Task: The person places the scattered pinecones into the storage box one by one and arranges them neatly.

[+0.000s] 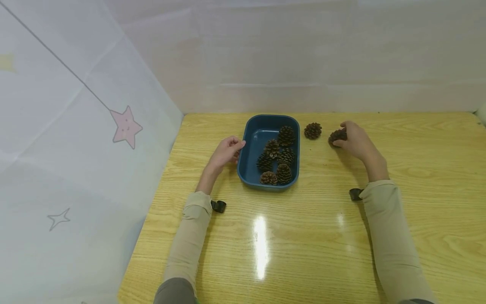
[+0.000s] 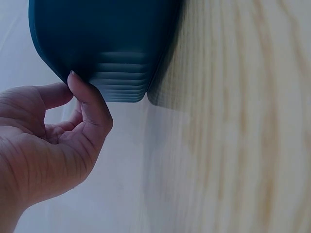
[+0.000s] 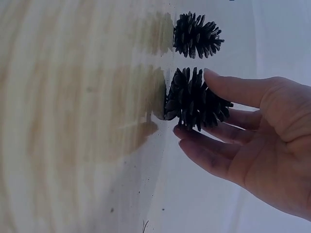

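Observation:
My left hand [image 1: 227, 153] pinches the left rim of a dark blue plastic bin [image 1: 243, 173] between thumb and fingers, as the left wrist view also shows from the side. Inside the bin, mostly along its right half, lie several brown pine cones [image 1: 284, 173]. To the right of the bin, my right hand [image 1: 357, 141] has its thumb and fingers around a pine cone [image 3: 194, 99] that stands on the table. Another pine cone [image 1: 313, 131] sits between the bin and that hand, touched by neither.
Yellow wood-grain table [image 1: 303, 245] lies under everything, with a pale sheet [image 1: 265, 55] hanging behind its far edge. Star-patterned white cloth [image 1: 76, 147] covers the left side. A dark strap-like piece juts from each sleeve cuff.

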Motion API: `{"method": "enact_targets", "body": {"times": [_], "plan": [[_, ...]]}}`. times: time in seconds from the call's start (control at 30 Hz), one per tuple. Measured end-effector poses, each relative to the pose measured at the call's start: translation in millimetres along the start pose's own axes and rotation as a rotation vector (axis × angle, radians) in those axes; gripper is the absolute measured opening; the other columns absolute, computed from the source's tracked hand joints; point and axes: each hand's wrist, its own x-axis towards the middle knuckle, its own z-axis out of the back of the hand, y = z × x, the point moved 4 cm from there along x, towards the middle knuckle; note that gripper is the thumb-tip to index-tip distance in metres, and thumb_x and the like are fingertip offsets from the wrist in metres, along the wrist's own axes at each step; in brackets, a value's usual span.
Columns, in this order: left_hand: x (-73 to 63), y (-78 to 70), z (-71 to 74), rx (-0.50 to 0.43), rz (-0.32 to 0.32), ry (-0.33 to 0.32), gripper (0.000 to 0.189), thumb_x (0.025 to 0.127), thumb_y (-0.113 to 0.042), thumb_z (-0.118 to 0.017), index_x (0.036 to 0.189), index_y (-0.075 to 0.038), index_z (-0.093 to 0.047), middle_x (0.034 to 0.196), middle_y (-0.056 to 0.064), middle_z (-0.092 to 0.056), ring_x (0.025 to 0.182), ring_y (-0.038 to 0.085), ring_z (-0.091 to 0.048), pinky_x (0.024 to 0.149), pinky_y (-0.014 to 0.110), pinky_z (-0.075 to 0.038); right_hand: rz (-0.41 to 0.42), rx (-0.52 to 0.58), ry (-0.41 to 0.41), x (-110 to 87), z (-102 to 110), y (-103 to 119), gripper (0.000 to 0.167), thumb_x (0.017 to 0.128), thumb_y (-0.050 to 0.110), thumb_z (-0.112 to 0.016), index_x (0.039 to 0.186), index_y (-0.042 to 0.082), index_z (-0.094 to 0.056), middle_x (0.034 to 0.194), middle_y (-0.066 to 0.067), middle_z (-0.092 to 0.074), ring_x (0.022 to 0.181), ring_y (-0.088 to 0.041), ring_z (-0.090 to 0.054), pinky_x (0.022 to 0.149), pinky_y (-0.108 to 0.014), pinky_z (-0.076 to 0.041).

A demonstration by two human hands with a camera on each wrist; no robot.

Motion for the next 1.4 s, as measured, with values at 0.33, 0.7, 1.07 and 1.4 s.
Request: {"method": "enact_targets", "body": {"times": [0.33, 0.7, 1.07, 1.4], "plan": [[1.6, 1.1, -0.1, 0.003, 0.002, -0.004, 0.024, 0.108, -0.027, -0.059, 0.108, -0.003, -0.058, 0.086, 0.006, -0.056, 0.066, 0.017, -0.052, 0.059, 0.031, -0.048, -0.006, -0.02, 0.036, -0.2, -2.3, -4.3, 0.066, 0.103, 0.011, -0.065, 0.152, -0.015, -0.03, 0.153, -0.041, -0.03, 0.141, -0.059, -0.028, 0.111, -0.07, -0.03], [1.4, 2.8, 0.3, 0.007, 0.005, -0.006, 0.025, 0.108, -0.028, -0.059, 0.11, -0.003, -0.058, 0.087, 0.007, -0.056, 0.067, 0.017, -0.052, 0.06, 0.032, -0.048, -0.04, 0.012, 0.031, -0.2, -2.0, -7.5, 0.069, 0.103, 0.025, -0.068, 0.151, -0.01, -0.034, 0.149, -0.039, -0.038, 0.137, -0.058, -0.035, 0.107, -0.07, -0.034], [2.5, 1.7, -0.4, 0.008, -0.002, -0.001, 0.026, 0.108, -0.029, -0.059, 0.11, -0.003, -0.058, 0.088, 0.007, -0.056, 0.068, 0.017, -0.053, 0.06, 0.031, -0.048, -0.011, 0.067, -0.028, -5.7, 1.3, -3.9, 0.069, 0.102, 0.032, -0.07, 0.148, -0.01, -0.04, 0.148, -0.035, -0.042, 0.136, -0.054, -0.039, 0.107, -0.068, -0.036], [2.6, 1.8, -0.5, 0.009, 0.007, -0.007, 0.025, 0.108, -0.027, -0.059, 0.11, -0.002, -0.059, 0.086, 0.006, -0.056, 0.067, 0.017, -0.052, 0.059, 0.03, -0.048, 0.023, 0.078, -0.066, -6.1, 2.6, -1.5, 0.065, 0.101, 0.033, -0.072, 0.146, -0.006, -0.047, 0.143, -0.032, -0.05, 0.132, -0.052, -0.046, 0.103, -0.067, -0.04]]}}
